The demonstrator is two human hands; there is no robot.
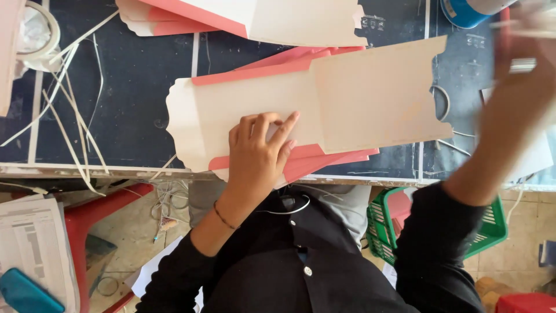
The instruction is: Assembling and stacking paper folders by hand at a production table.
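Far left, a roll of tape (36,36) sits at the table's (127,87) corner, with thin paper strips (75,127) trailing across the dark top. Below, a printed sheet (35,243) and a blue phone (26,293) lie beside a red stool (98,208). Centre now: the left hand (258,156) lies palm down, fingers spread flat, pressing on the cream cardboard cutout (324,107), which lies at the table's near edge on top of pink sheets (324,162). Another cream and pink stack (260,20) rests further up the table. Right side: the right hand (521,87) is raised and blurred; I cannot tell its grip. A green basket (492,229) stands on the floor beneath it.
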